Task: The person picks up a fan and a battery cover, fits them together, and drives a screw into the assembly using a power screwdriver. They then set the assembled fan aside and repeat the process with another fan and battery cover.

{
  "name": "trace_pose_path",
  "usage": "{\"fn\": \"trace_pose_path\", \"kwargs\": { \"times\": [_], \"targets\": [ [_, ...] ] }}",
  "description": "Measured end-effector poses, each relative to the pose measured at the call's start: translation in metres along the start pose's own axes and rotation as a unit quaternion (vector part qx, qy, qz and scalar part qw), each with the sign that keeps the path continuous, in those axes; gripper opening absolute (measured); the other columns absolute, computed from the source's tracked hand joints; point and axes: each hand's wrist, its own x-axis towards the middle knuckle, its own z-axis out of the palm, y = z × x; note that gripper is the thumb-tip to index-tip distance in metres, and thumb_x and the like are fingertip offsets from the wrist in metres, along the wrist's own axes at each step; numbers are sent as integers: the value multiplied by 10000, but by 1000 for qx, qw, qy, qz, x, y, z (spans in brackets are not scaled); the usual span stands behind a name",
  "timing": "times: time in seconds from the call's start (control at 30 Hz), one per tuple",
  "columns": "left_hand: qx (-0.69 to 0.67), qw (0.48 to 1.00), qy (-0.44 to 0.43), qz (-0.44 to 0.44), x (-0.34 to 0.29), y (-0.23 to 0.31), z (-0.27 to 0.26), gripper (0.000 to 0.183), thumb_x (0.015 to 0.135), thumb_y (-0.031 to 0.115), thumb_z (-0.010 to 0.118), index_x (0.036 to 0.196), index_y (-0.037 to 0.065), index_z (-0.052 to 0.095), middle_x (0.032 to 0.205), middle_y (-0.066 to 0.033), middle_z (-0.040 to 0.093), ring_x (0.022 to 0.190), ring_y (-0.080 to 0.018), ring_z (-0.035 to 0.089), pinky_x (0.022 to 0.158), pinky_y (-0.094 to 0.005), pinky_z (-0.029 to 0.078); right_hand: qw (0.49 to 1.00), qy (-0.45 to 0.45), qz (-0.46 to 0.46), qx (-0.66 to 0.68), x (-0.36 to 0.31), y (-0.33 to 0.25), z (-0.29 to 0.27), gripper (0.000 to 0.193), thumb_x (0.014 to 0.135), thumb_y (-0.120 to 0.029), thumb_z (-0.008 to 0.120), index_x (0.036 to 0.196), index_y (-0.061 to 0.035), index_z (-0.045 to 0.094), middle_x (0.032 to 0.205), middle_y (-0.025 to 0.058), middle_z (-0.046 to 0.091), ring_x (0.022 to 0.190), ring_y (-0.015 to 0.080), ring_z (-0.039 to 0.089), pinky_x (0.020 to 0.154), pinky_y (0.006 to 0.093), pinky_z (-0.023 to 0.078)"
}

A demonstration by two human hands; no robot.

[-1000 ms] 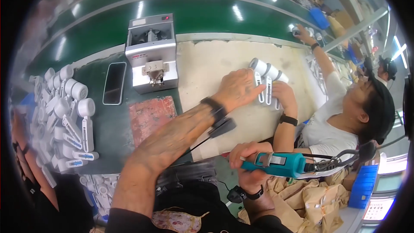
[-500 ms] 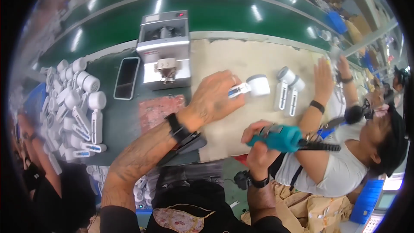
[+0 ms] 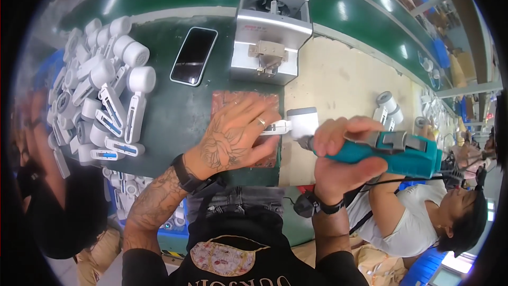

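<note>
My left hand is closed on the handle of a white handheld device with a round, grey-rimmed head. The device lies on its side, its handle over the red mat and its head past the mat's right edge. In my right hand is a teal electric screwdriver, held level with its tip pointing left. That tip is close to the underside of the device's head; whether they touch I cannot tell.
A metal screw feeder stands behind the red mat. Left of it lies a phone. Many similar white devices are heaped at the far left, others lie on the beige board. A co-worker sits at the right.
My left hand has drawn the white device from the beige board back to the red mat. The screwdriver has come up beside its head. The view has shifted too.
</note>
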Motion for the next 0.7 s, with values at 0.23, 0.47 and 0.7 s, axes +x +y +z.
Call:
{"fn": "trace_pose_path", "kwargs": {
  "times": [0.23, 0.47, 0.7],
  "targets": [
    [-9, 1000, -30, -2, -6, -4, -2, 377, 760, 228, 763, 1066, 52, 630, 1189, -132, 603, 1071, -338, 583, 897, -420, 509, 999, -35, 15, 22, 15, 13, 21, 755, 856, -776, 480, 1069, -52, 496, 622, 26, 453, 520, 155, 434, 501, 306, 375],
    [-13, 998, -54, -13, -5, -4, -5, 392, 748, 230, 769, 1065, 46, 629, 1198, -145, 597, 1066, -336, 578, 913, -415, 501, 999, -40, 10, -32, 14, 20, 26, 750, 862, -775, 471, 1049, -49, 478, 604, 23, 439, 513, 149, 430, 501, 307, 380],
    [-17, 999, -36, -8, -3, -4, -2, 396, 748, 243, 774, 1060, 46, 630, 1161, -138, 604, 1055, -340, 576, 906, -419, 501, 999, -40, 24, -10, 14, 19, 24, 756, 857, -783, 469, 1049, -52, 476, 600, 19, 437, 499, 145, 423, 498, 305, 380]
  ]
}}
